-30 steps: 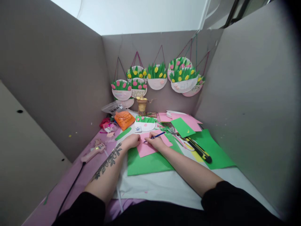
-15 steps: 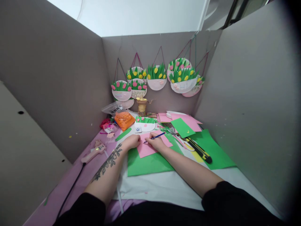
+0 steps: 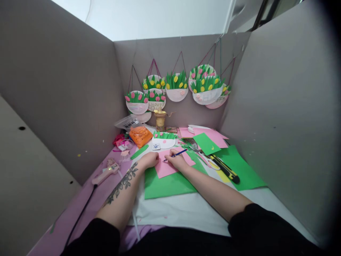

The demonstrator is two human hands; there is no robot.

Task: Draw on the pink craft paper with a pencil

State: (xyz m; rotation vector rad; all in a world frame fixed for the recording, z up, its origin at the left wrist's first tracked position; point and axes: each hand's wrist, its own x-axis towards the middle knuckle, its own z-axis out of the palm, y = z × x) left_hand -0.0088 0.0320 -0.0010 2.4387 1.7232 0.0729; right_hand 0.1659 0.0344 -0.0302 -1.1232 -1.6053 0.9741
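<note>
My right hand point(image 3: 176, 160) is closed round a blue pencil point(image 3: 179, 153), whose tip touches a pink sheet of paper point(image 3: 166, 171). On the sheet's left edge rests my left hand point(image 3: 150, 160), its fingers curled into a loose fist; whether anything is in it is hidden. Beneath the pink sheet lies a larger green sheet point(image 3: 165, 187). Just beyond it is a white half-plate point(image 3: 170, 143) with green paper grass and pink flowers. A small white card point(image 3: 156, 146) with a dark mark sits next to that plate.
At right lie a yellow-black utility knife point(image 3: 227, 170), scissors point(image 3: 213, 164) and green paper point(image 3: 243, 167). A pink glue gun point(image 3: 108, 174) with a cord is at left, near an orange bag point(image 3: 141, 136). Several paper-plate baskets point(image 3: 177, 94) hang on the grey back wall.
The pencil and my right hand have shifted very slightly on the pink paper. The view has tipped a little; my left hand stays at the paper's edge.
</note>
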